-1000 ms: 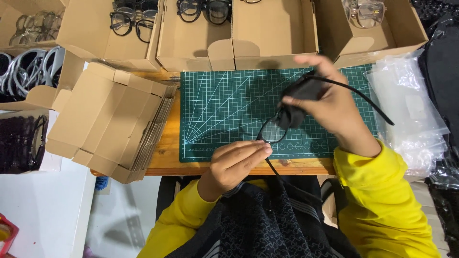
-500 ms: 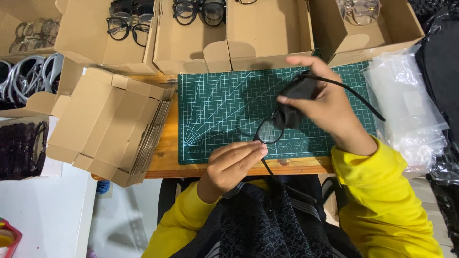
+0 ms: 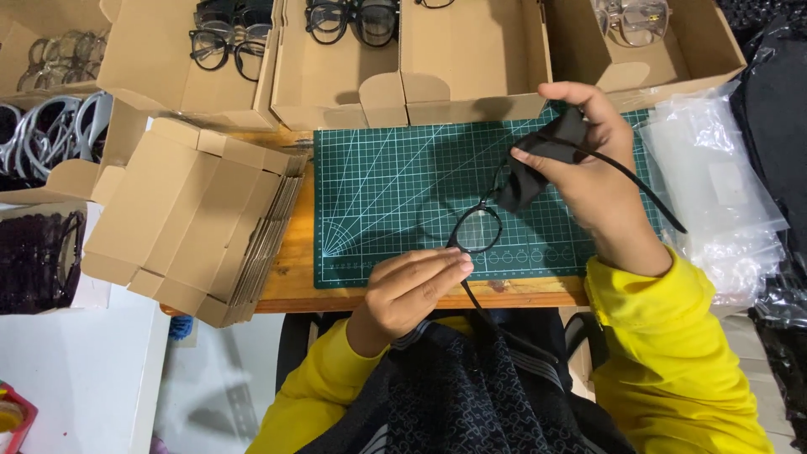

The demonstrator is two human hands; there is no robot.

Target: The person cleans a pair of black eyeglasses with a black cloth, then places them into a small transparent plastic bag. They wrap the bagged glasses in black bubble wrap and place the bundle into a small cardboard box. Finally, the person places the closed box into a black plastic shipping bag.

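A pair of black-framed glasses (image 3: 476,229) is held above a green cutting mat (image 3: 387,193). My left hand (image 3: 412,290) pinches the frame by its near lens rim and temple. My right hand (image 3: 588,168) presses a dark cleaning cloth (image 3: 542,164) over the other lens. One thin black temple arm (image 3: 647,197) sticks out to the right past my wrist. Both sleeves are yellow.
Open cardboard boxes (image 3: 471,59) line the back, several holding glasses (image 3: 349,18). A stack of flat folded boxes (image 3: 193,219) lies left of the mat. Clear plastic bags (image 3: 714,185) pile at the right. The wooden table edge (image 3: 420,296) runs close to my body.
My right hand has lifted slightly up and back with the cloth on the lens. My left hand keeps its grip on the frame.
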